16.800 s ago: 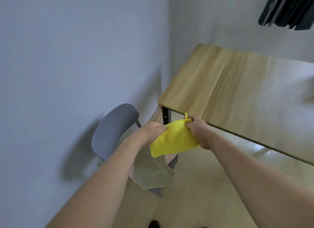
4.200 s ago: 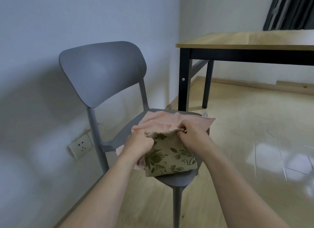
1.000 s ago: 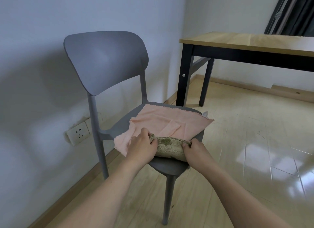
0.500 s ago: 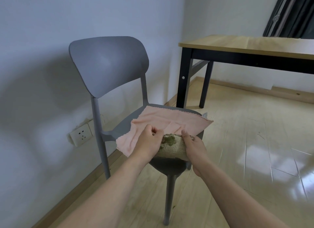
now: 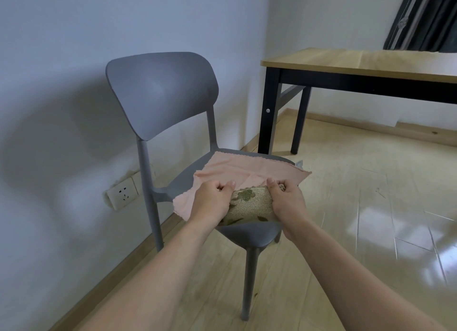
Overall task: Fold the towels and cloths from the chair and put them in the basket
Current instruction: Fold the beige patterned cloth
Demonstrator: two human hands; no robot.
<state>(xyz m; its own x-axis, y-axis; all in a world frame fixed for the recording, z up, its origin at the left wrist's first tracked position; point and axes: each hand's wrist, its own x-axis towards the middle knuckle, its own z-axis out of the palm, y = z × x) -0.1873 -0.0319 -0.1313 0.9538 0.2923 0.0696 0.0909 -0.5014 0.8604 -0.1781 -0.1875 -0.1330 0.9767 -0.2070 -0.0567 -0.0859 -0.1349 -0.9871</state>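
Folded floral towel (image 5: 251, 206) lifted slightly off chair (image 5: 249, 235), left hand (image 5: 210, 202), right hand (image 5: 286, 202) gripping ends.

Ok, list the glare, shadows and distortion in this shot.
Head view: window glare washes out the glossy floor at right; the chair casts a soft broad shadow on the wall; the wide lens bows the forearms; the hands and floral towel look sharp.

Chair back (image 5: 160, 91) behind; right side open
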